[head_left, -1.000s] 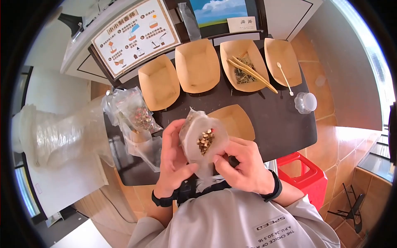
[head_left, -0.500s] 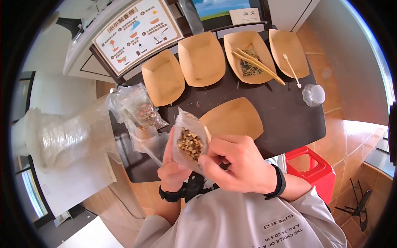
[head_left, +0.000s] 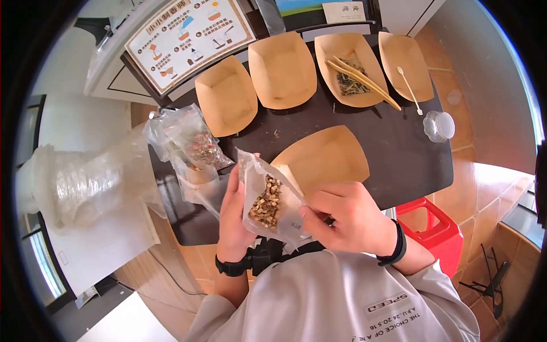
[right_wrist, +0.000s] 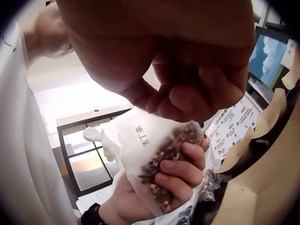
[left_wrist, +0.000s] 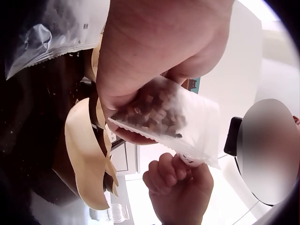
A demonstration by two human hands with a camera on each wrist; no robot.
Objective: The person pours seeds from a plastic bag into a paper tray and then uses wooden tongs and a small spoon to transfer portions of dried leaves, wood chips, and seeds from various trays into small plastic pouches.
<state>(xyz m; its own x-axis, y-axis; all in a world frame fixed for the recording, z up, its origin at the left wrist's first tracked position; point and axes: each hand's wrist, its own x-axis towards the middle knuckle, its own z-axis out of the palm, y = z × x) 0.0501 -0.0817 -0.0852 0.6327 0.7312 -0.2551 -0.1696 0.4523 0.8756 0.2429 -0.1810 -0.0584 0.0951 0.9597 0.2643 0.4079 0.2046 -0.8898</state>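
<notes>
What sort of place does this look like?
Probably an indoor craft-activity corner: an illustrated instruction board, a row of paper trays, and a pouch of brown bits in the left hand.

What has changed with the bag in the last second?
The bag has moved left, uncovering more of the near tray, and turned so more chopped pieces show. The left hand and right hand both kept hold of it. The four far trays, tongs and clear bottle stayed put.
</notes>
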